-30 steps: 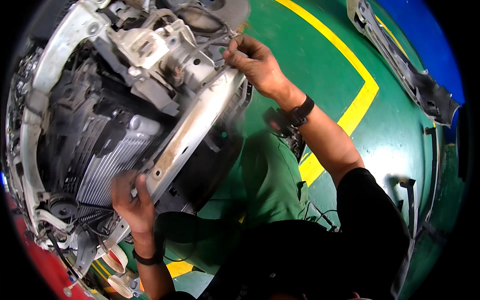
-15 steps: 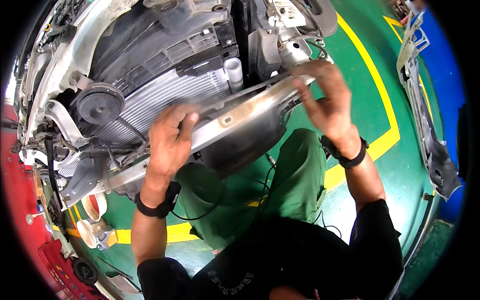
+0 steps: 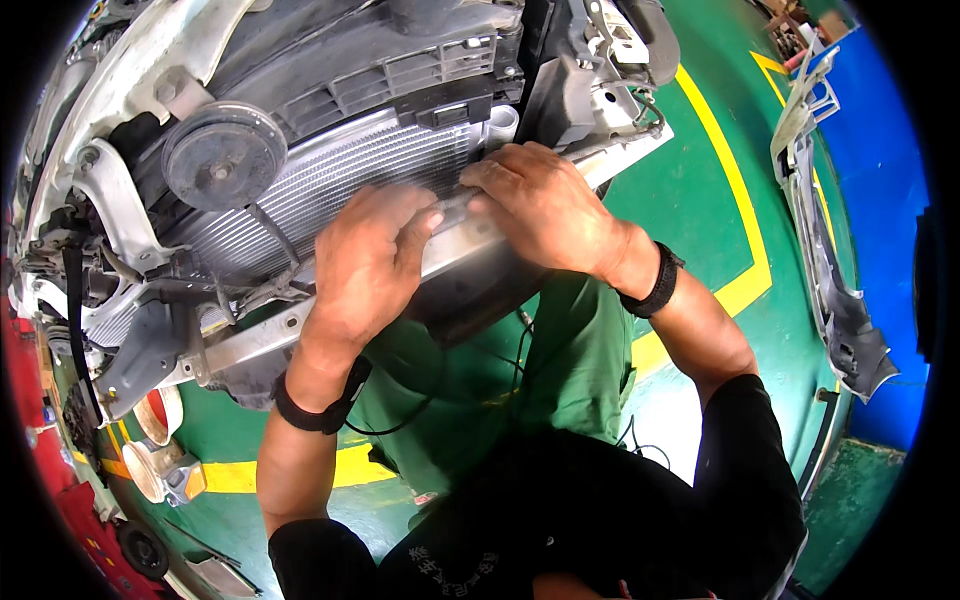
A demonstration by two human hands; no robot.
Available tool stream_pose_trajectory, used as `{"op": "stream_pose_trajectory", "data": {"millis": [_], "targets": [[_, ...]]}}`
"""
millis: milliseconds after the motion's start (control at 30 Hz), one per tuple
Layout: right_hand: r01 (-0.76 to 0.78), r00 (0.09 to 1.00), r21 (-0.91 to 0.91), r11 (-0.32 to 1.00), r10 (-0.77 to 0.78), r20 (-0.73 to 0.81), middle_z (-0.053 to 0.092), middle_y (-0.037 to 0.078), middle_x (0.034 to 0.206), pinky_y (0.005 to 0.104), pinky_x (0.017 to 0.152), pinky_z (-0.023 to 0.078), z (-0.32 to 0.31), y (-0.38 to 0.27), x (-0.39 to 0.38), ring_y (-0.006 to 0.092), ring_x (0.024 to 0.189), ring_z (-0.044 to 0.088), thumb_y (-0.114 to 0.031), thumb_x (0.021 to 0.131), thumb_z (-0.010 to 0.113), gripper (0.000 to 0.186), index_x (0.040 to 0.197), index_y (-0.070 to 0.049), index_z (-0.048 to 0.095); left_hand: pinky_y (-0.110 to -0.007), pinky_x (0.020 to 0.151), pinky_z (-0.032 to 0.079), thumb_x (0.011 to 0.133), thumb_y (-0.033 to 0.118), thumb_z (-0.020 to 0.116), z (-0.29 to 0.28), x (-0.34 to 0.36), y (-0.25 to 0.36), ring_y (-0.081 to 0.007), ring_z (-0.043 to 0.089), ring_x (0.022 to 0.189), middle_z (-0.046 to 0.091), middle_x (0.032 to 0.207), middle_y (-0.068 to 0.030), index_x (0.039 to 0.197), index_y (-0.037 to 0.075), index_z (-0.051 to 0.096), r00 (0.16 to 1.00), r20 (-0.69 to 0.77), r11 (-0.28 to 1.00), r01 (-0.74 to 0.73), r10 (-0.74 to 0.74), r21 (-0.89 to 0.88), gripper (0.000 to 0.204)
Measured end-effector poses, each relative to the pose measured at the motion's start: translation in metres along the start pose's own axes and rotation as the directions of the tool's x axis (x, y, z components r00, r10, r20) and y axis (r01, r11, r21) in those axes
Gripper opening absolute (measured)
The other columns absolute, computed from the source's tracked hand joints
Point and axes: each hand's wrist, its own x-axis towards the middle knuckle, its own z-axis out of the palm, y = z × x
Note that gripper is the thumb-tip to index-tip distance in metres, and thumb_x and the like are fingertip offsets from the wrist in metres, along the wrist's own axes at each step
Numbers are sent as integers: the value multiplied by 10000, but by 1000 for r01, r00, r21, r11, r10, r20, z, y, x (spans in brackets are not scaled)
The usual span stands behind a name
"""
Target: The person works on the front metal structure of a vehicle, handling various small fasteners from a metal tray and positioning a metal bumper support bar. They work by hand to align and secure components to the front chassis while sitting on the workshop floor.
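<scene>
A light metal crossbeam runs slantwise across the front of a stripped car, just below the silvery radiator. My left hand is closed over the beam's middle, fingers curled over its far edge and hidden there, thumb pointing right. Close to its right, my right hand bends its fingers down over the same beam near the radiator's lower right corner. The two thumbs are a short way apart. Slight motion blur covers the fingertips, and whether they pinch anything small is hidden.
A round black horn sits left of the radiator. Black plastic trim lies above it. Behind my left forearm, white tubs stand on the green floor. A long grey car panel leans by the blue wall.
My right hand has come left from the beam's right end to its middle, beside my left hand. My left hand stays on the beam. The view has shifted slightly.
</scene>
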Motion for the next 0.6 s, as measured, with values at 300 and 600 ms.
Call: {"op": "stream_pose_trajectory", "data": {"millis": [300, 600], "targets": [[-20, 1000, 94, 995, 18, 24, 652, 149, 924, 425, 766, 534, -1, 4, 2, 338, 851, 639, -97, 810, 733, 326, 1101, 0, 626, -401, 699, 524, 849, 117, 689, -4, 1, 7, -305, 633, 814, 702, 907, -60, 930, 81, 682, 1000, -19, 999, -7, 8, 35, 89], [31, 997, 187, 982, -16, -82, 659, 111, 905, 388, 753, 536, 3, 7, -3, 312, 848, 633, -128, 816, 762, 259, 1039, -42, 663, -386, 691, 504, 851, 104, 710, 0, -1, 9, -293, 620, 739, 707, 873, -106, 932, 37, 698, 1000, -16, 999, 21, -20, 25, 106]]}}
